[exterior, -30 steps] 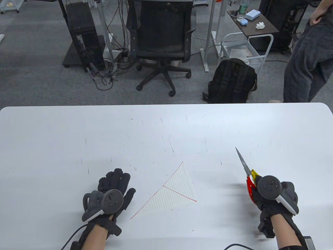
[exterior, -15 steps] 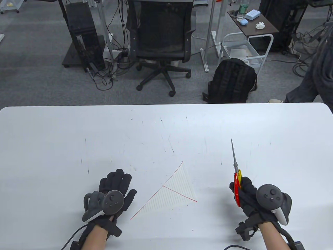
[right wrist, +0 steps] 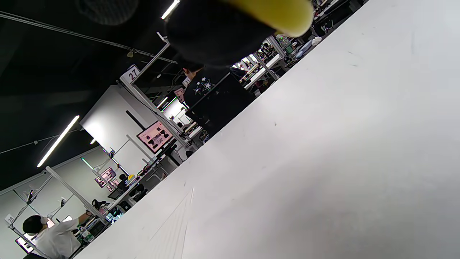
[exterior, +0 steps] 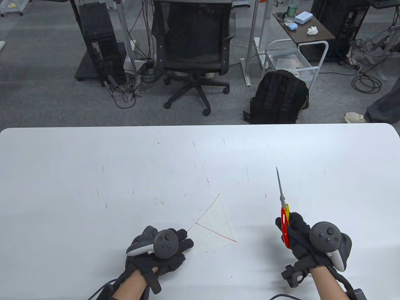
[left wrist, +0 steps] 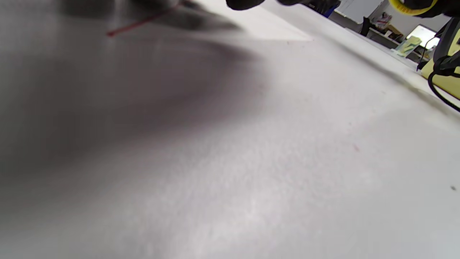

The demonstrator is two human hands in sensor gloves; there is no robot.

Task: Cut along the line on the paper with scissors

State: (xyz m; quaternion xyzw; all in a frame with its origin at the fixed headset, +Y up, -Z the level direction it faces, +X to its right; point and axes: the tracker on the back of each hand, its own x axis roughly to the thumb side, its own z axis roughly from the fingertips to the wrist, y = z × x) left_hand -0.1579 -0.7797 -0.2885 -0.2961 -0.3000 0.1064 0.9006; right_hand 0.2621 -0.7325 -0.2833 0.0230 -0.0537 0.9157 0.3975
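Observation:
A triangular piece of lined paper (exterior: 215, 223) with red lines drawn on it lies flat near the table's front middle. My left hand (exterior: 168, 245) rests on the paper's lower left corner and covers it; its fingers point right. In the left wrist view a blurred red line (left wrist: 140, 23) and paper edge show under dark fingertips (left wrist: 244, 3). My right hand (exterior: 300, 239) grips the red and yellow handles of the scissors (exterior: 282, 203), right of the paper. The blades are together and point away from me. The right wrist view shows a yellow handle (right wrist: 280, 12).
The white table (exterior: 93, 162) carries faint pen marks. Beyond its far edge stand an office chair (exterior: 195, 47), a black backpack (exterior: 278, 97), a computer tower (exterior: 100, 43) and a small cart (exterior: 297, 59). A person's foot (exterior: 354, 117) shows at the right.
My left hand moved right and toward me onto the paper's lower left corner. My right hand swung the scissors left to point straight away, then held still. The bystander walked off right.

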